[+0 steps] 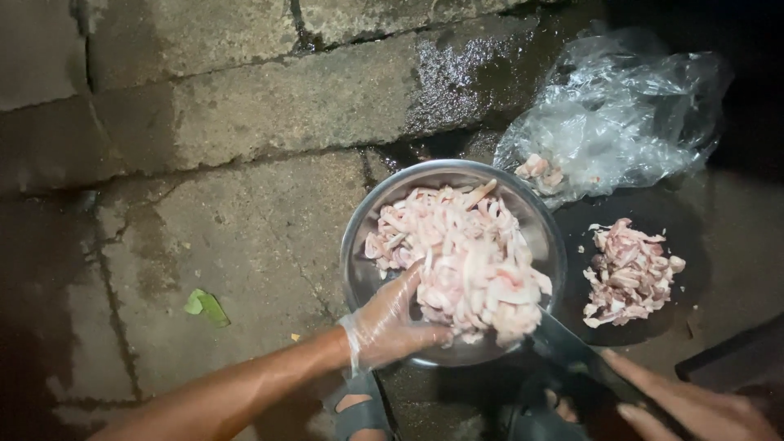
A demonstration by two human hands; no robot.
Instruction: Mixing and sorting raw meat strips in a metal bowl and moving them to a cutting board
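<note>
Head view: left hand (390, 322) in clear plastic glove, fingers spread, cupped against pile of pale pink raw meat strips (461, 257) in round steel bowl (363, 245) at frame centre. Right hand (694, 404) at 5 o'clock, bare, gripping handle of dark-bladed knife (572, 347); blade tip touches meat pile. Smaller heap of chopped meat (629, 278) at 3 o'clock on dark round board (694, 237). Crumpled clear plastic bag (621, 106) at 1 o'clock. Green leaf scrap (206, 305) at 9 o'clock on wet cracked concrete floor (245, 122).

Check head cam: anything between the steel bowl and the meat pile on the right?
Nothing: only a bare strip of dark board between steel bowl and meat pile, in the head view.
</note>
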